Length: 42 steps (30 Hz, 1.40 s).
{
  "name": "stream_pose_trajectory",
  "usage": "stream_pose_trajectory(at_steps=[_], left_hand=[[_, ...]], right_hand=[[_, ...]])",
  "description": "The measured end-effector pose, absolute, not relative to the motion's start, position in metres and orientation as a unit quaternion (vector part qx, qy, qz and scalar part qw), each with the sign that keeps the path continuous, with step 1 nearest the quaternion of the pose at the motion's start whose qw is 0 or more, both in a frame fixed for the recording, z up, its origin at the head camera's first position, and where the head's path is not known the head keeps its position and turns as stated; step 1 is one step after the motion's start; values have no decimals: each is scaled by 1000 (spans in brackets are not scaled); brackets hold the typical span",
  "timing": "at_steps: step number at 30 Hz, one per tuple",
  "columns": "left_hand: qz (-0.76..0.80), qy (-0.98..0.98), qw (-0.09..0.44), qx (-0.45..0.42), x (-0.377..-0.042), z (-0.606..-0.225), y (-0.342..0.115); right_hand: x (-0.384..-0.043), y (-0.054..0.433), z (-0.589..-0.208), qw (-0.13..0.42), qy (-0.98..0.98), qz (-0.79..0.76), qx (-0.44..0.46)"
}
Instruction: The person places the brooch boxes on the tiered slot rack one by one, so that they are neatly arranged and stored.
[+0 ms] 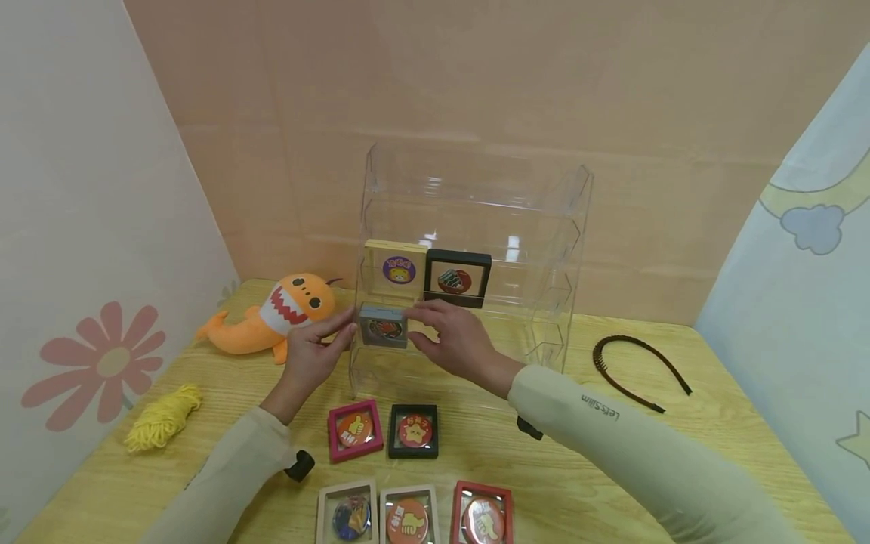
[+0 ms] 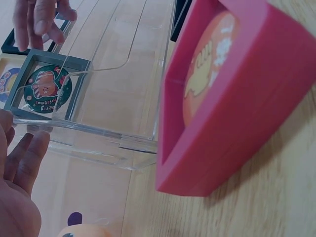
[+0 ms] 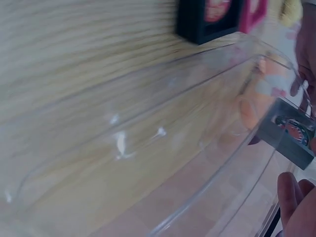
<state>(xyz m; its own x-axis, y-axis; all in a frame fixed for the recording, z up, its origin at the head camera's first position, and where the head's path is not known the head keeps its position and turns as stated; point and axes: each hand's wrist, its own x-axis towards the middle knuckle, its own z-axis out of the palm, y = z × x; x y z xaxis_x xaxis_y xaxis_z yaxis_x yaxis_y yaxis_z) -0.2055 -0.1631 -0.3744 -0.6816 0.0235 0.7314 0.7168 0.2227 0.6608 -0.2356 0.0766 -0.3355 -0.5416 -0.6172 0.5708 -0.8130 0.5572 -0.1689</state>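
Note:
A grey display frame [image 1: 384, 326] with a round badge stands at the left end of a lower tier of the clear stepped rack [image 1: 469, 200]. My left hand [image 1: 316, 351] is at the rack's left side wall, fingers straight, fingertips right at the edge beside the frame. At the frame's right side is my right hand [image 1: 462, 340], its fingers by the upper corner and thumb lower down. In the left wrist view the grey frame [image 2: 47, 89] shows a green Christmas badge. The right wrist view has right fingers [image 3: 291, 197] spread apart near the frame [image 3: 289, 133].
One tier up stand a yellow frame [image 1: 396, 272] and a black frame [image 1: 458, 278]. In front lie a pink frame [image 1: 356, 453], another black frame [image 1: 413, 454] and several more. An orange shark plush [image 1: 265, 321], yellow yarn [image 1: 163, 419] and a brown headband [image 1: 628, 338] flank the rack.

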Motion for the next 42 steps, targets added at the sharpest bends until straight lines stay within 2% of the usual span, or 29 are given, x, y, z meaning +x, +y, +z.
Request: stream_pose_trajectory(at_steps=[12, 19, 30, 42], left_hand=[[-575, -711, 305, -266, -207, -375, -166], [-579, -711, 304, -257, -208, -377, -168], [-580, -709, 305, -261, -207, -376, -170], [-583, -703, 308, -266, -206, -376, -171]], right_hand=[[-213, 98, -342, 264, -819, 197, 469], [-187, 107, -353, 249, -796, 213, 509], [-152, 128, -366, 173, -816, 203, 513], [-119, 160, -370, 10, -880, 186, 436]])
